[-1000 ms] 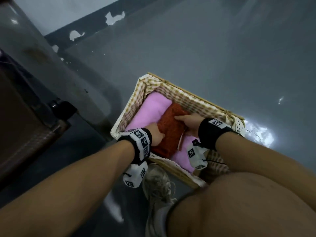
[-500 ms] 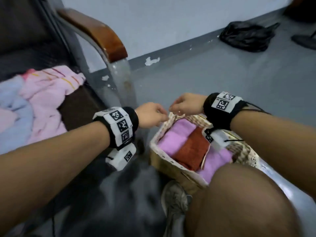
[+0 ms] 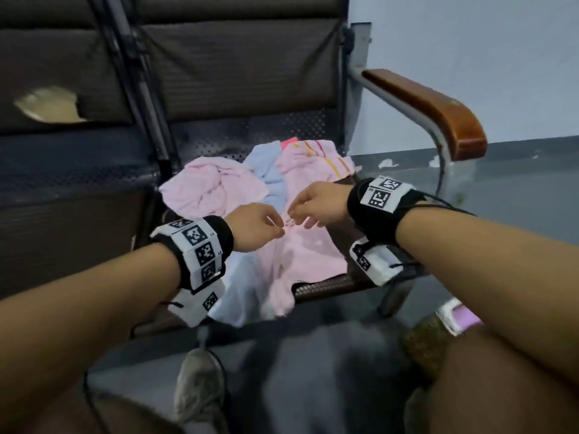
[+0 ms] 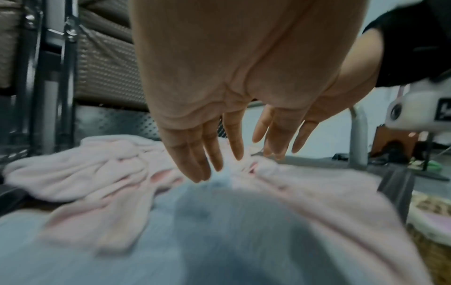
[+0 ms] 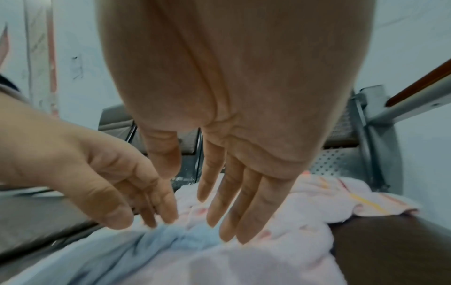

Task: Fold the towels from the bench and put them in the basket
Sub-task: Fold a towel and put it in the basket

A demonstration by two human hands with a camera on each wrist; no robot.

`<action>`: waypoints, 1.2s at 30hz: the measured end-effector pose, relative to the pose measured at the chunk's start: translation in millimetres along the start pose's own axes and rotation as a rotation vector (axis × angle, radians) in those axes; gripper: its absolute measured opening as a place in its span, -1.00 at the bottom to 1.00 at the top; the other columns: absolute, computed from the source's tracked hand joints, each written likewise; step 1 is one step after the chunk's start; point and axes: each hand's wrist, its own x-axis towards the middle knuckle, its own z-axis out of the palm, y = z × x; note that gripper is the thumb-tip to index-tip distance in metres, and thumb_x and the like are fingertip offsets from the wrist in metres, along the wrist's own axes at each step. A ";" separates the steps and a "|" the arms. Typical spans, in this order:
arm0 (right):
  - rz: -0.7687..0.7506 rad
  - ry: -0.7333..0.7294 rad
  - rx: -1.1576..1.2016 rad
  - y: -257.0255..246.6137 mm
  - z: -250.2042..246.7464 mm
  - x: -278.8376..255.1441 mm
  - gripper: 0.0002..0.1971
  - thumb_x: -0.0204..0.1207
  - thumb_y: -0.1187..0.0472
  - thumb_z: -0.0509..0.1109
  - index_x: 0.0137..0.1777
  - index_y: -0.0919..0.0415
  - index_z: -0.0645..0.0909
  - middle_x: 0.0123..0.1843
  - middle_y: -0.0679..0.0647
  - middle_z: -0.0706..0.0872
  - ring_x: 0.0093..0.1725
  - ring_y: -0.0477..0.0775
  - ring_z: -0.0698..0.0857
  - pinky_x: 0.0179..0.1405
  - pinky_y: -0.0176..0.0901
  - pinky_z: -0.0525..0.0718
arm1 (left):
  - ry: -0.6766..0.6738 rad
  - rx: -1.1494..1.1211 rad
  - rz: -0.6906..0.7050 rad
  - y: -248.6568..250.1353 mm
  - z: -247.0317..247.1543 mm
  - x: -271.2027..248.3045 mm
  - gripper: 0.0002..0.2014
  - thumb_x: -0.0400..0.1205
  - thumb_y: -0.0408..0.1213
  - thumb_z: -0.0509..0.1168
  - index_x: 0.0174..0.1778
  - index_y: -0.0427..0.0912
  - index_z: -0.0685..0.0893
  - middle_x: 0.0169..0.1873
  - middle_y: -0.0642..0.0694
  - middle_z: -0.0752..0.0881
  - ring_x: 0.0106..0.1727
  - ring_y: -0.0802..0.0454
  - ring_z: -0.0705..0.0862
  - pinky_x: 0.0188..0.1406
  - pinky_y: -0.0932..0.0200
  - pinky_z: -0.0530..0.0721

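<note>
A heap of unfolded towels lies on the seat of a dark metal bench [image 3: 94, 170]. Pale pink towels [image 3: 216, 186] make up most of the heap, a light blue towel [image 3: 266, 170] runs through its middle, and a pink towel with orange stripes [image 3: 316, 161] lies toward the bench's wooden armrest [image 3: 432, 108]. Part of the heap hangs over the seat's front edge. Both hands hover close together just above the heap. The left hand [image 3: 255, 228] and the right hand [image 3: 319, 205] each have fingers held straight and pointing down at the cloth, gripping nothing; whether the fingertips touch the towels is unclear. A corner of the wicker basket [image 3: 423, 336] sits on the floor beyond the armrest end of the bench, beside the person's knee.
</note>
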 end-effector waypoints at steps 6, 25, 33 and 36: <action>-0.048 -0.085 -0.372 -10.3 56.6 27.5 -0.55 0.65 0.04 0.36 0.50 0.14 0.58 0.47 0.06 0.63 0.42 0.11 0.60 0.41 -0.16 0.51 | -0.044 0.201 -0.181 -69.8 33.4 -0.4 -0.17 0.48 0.13 0.48 0.59 -0.15 0.37 0.43 -0.22 0.56 0.39 -0.21 0.56 0.29 0.00 0.57; -0.257 0.430 -0.143 -3.5 28.8 77.6 -0.86 0.68 0.24 0.23 -0.01 0.28 0.59 0.12 0.34 0.75 0.06 0.32 0.68 0.02 0.01 0.56 | 0.438 -0.784 -0.011 -27.9 -25.0 12.0 -0.72 0.77 -0.15 0.17 -0.15 -0.22 0.65 -0.09 -0.12 0.71 -0.03 -0.04 0.66 0.19 -0.02 0.60; -0.558 0.704 0.149 -22.9 -4.1 39.0 -0.86 0.49 0.15 0.41 -0.09 0.08 0.47 -0.34 -0.12 0.61 -0.35 -0.23 0.52 -0.32 -0.25 0.48 | 0.580 -0.345 -0.043 -23.3 -33.9 13.0 -0.77 0.50 -0.14 0.51 -0.19 -0.12 0.59 -0.20 -0.09 0.73 -0.11 -0.07 0.68 -0.11 0.04 0.60; -0.527 0.660 -0.024 -7.5 -14.0 23.0 -0.59 0.33 -0.21 0.58 -0.04 -0.06 0.48 -0.20 -0.10 0.70 -0.19 -0.13 0.62 -0.19 -0.22 0.56 | 0.600 -0.548 0.062 -14.5 -43.7 14.0 -0.85 0.64 -0.28 0.37 -0.12 -0.27 0.79 -0.14 -0.15 0.82 -0.07 0.04 0.71 0.10 -0.06 0.71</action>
